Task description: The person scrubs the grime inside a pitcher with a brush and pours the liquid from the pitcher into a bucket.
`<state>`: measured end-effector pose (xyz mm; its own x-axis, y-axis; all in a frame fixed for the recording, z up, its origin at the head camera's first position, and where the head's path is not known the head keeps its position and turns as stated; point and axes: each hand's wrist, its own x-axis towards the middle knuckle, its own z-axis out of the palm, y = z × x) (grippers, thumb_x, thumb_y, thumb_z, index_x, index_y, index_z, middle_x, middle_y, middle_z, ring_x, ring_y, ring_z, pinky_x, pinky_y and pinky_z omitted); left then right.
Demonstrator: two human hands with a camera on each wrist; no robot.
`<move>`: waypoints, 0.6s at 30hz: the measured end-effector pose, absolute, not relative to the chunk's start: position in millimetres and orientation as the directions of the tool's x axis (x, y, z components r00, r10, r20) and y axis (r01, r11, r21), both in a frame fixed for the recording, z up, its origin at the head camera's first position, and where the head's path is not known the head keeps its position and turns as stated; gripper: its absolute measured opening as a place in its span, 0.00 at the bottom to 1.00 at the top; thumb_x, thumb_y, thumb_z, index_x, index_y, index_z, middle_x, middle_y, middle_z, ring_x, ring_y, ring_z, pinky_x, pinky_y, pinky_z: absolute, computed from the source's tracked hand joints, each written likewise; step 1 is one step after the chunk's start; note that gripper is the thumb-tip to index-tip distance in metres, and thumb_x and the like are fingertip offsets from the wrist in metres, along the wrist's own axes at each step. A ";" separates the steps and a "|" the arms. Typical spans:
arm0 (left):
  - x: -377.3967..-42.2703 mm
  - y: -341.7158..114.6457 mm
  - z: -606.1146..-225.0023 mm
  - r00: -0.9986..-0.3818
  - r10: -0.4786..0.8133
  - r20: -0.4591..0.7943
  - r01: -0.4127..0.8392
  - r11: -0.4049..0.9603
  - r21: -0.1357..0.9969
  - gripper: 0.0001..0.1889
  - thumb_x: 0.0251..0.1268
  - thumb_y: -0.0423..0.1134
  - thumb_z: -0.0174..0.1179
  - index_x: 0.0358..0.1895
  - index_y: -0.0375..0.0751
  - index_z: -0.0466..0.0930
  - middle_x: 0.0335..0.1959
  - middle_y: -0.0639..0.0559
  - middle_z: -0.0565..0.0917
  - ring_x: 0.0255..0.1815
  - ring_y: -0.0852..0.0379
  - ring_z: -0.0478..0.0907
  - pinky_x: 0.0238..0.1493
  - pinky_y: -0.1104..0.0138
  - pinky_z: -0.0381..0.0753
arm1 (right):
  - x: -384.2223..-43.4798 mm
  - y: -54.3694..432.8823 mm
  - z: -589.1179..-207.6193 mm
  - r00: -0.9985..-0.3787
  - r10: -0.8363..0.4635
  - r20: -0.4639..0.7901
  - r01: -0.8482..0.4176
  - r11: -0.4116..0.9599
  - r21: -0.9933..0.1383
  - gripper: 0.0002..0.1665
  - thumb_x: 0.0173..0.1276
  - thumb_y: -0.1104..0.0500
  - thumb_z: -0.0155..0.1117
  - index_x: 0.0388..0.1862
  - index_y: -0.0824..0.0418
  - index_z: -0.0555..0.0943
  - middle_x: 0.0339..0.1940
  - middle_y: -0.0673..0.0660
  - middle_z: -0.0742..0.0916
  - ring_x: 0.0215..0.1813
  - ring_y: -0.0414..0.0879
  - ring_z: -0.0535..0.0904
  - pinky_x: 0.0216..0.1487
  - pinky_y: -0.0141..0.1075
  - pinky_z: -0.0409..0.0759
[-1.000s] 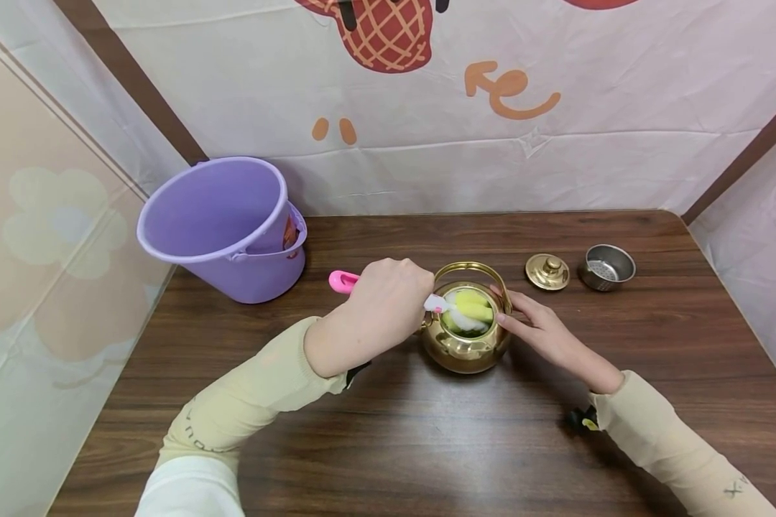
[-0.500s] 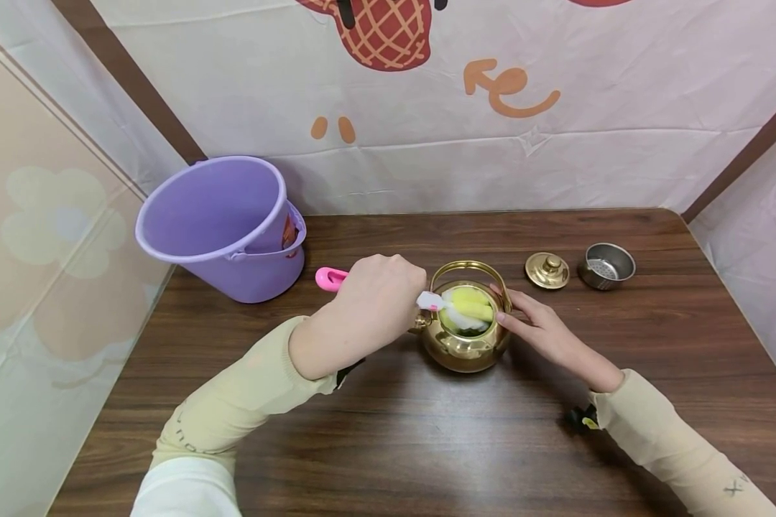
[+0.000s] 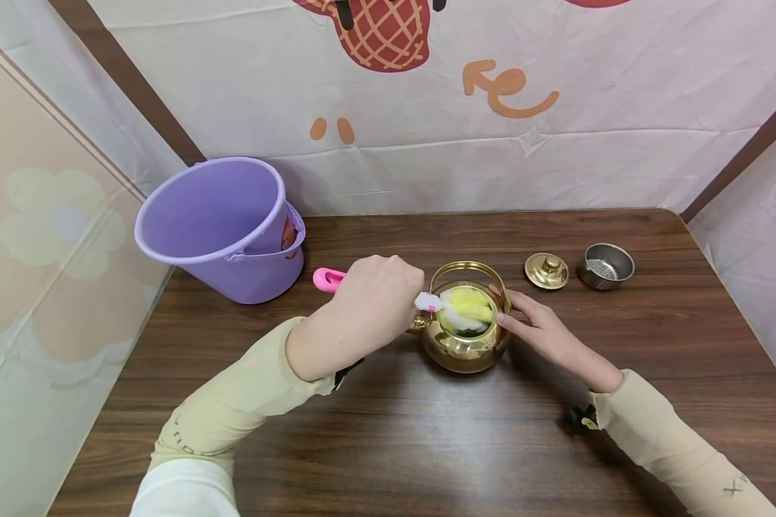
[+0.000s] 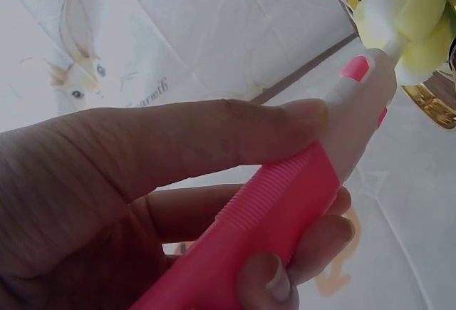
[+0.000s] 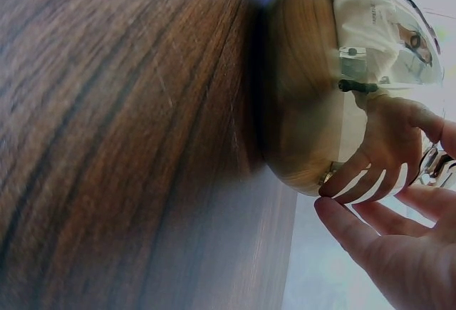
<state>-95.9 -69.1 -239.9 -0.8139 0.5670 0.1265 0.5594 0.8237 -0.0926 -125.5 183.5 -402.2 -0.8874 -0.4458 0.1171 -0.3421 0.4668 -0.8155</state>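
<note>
My left hand (image 3: 365, 312) grips a sponge cleaning brush by its pink handle (image 3: 326, 280). The thumb (image 4: 235, 135) lies along the handle in the left wrist view, with fingers curled round beneath. Its yellow and white sponge head (image 3: 470, 305) sits in the mouth of a shiny brass kettle (image 3: 465, 355), lidless and upright on the table. My right hand (image 3: 546, 336) touches the kettle's right side, thumb by the rim. In the right wrist view, outstretched fingertips of this hand (image 5: 399, 253) rest against the kettle wall (image 5: 306, 110). The sponge's lower part is hidden inside.
A purple bucket (image 3: 278, 266) stands at the table's back left. Behind the kettle to the right lie its brass lid (image 3: 547, 271) and a perforated metal strainer (image 3: 606, 267). The kettle's arched handle (image 3: 467, 266) stands up at the back of the mouth. A printed cloth (image 3: 420, 172) hangs behind the table.
My left hand has shifted a little to the left with the brush, whose sponge head stays in the kettle mouth. My right hand and the kettle keep their places.
</note>
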 end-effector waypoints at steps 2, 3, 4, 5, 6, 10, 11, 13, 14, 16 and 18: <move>-95.4 -68.4 -240.0 -0.813 0.568 0.128 0.558 0.823 -0.107 0.12 0.43 0.30 0.60 0.10 0.45 0.70 0.10 0.52 0.73 0.13 0.53 0.69 0.13 0.59 0.70 | -125.4 183.5 -402.2 -0.887 -0.446 0.117 -0.342 0.464 -0.817 0.27 0.68 0.61 0.54 0.65 0.61 0.66 0.63 0.60 0.72 0.62 0.52 0.67 0.57 0.50 0.69; -95.3 -68.1 -240.0 -0.812 0.569 0.130 0.558 0.822 -0.113 0.12 0.43 0.30 0.59 0.10 0.45 0.70 0.10 0.52 0.73 0.13 0.53 0.69 0.13 0.59 0.70 | -125.4 183.5 -402.2 -0.887 -0.447 0.118 -0.343 0.465 -0.816 0.27 0.68 0.61 0.54 0.65 0.61 0.65 0.63 0.60 0.72 0.62 0.52 0.67 0.57 0.49 0.69; -95.1 -67.8 -239.9 -0.810 0.571 0.134 0.559 0.821 -0.118 0.12 0.43 0.29 0.59 0.10 0.45 0.70 0.10 0.52 0.73 0.13 0.53 0.68 0.12 0.59 0.70 | -125.3 183.6 -402.2 -0.886 -0.448 0.117 -0.342 0.464 -0.817 0.27 0.68 0.61 0.54 0.66 0.62 0.65 0.63 0.60 0.72 0.62 0.52 0.67 0.57 0.49 0.69; -94.9 -67.7 -239.5 -0.809 0.572 0.140 0.559 0.820 -0.121 0.13 0.42 0.28 0.58 0.09 0.45 0.69 0.10 0.53 0.72 0.12 0.53 0.68 0.12 0.60 0.70 | -125.4 183.6 -402.1 -0.886 -0.449 0.116 -0.342 0.464 -0.817 0.27 0.68 0.61 0.54 0.66 0.62 0.65 0.63 0.60 0.72 0.62 0.52 0.67 0.57 0.49 0.69; -94.8 -67.7 -239.4 -0.806 0.574 0.145 0.561 0.819 -0.123 0.13 0.42 0.28 0.57 0.09 0.45 0.69 0.10 0.53 0.72 0.12 0.53 0.68 0.12 0.60 0.70 | -125.4 183.6 -402.0 -0.886 -0.450 0.116 -0.343 0.464 -0.817 0.27 0.68 0.61 0.54 0.66 0.62 0.65 0.63 0.60 0.72 0.62 0.52 0.67 0.57 0.49 0.69; -94.2 -68.1 -238.5 -0.799 0.578 0.163 0.565 0.816 -0.123 0.13 0.41 0.25 0.55 0.09 0.45 0.68 0.09 0.53 0.71 0.12 0.54 0.67 0.11 0.60 0.69 | -125.6 183.7 -401.5 -0.884 -0.453 0.113 -0.342 0.464 -0.817 0.27 0.68 0.60 0.53 0.66 0.61 0.65 0.64 0.59 0.71 0.62 0.51 0.67 0.58 0.49 0.68; -93.9 -68.4 -238.2 -0.799 0.579 0.165 0.565 0.816 -0.123 0.13 0.41 0.25 0.55 0.09 0.45 0.68 0.09 0.53 0.71 0.12 0.54 0.66 0.11 0.60 0.69 | -125.7 183.7 -401.5 -0.884 -0.454 0.114 -0.343 0.464 -0.817 0.27 0.68 0.60 0.53 0.66 0.61 0.65 0.64 0.59 0.71 0.62 0.51 0.67 0.58 0.49 0.68; -93.2 -68.9 -237.4 -0.798 0.579 0.167 0.565 0.815 -0.128 0.13 0.41 0.25 0.54 0.09 0.45 0.68 0.09 0.53 0.70 0.12 0.54 0.66 0.11 0.60 0.69 | -125.8 183.6 -401.6 -0.884 -0.454 0.113 -0.343 0.464 -0.817 0.27 0.68 0.60 0.53 0.66 0.61 0.65 0.64 0.59 0.71 0.62 0.51 0.67 0.58 0.49 0.68; -92.9 -69.1 -236.7 -0.799 0.578 0.165 0.563 0.816 -0.129 0.13 0.41 0.24 0.54 0.09 0.45 0.69 0.09 0.53 0.70 0.12 0.55 0.66 0.11 0.61 0.68 | -125.8 183.6 -401.7 -0.883 -0.455 0.113 -0.344 0.465 -0.815 0.27 0.68 0.60 0.53 0.66 0.61 0.65 0.64 0.60 0.71 0.62 0.52 0.67 0.58 0.49 0.68; -91.9 -69.7 -234.6 -0.802 0.575 0.161 0.558 0.818 -0.137 0.13 0.41 0.26 0.56 0.09 0.45 0.69 0.09 0.53 0.70 0.12 0.55 0.66 0.11 0.61 0.68 | -125.8 183.6 -401.9 -0.883 -0.455 0.114 -0.346 0.468 -0.813 0.27 0.68 0.60 0.53 0.66 0.62 0.65 0.64 0.60 0.71 0.63 0.52 0.67 0.58 0.49 0.68; -90.5 -70.3 -231.9 -0.805 0.571 0.162 0.552 0.821 -0.148 0.12 0.41 0.27 0.57 0.09 0.45 0.70 0.09 0.53 0.70 0.12 0.55 0.66 0.11 0.61 0.68 | -125.8 183.6 -401.8 -0.883 -0.455 0.115 -0.348 0.471 -0.811 0.27 0.68 0.61 0.53 0.66 0.62 0.65 0.64 0.60 0.71 0.63 0.52 0.66 0.58 0.49 0.68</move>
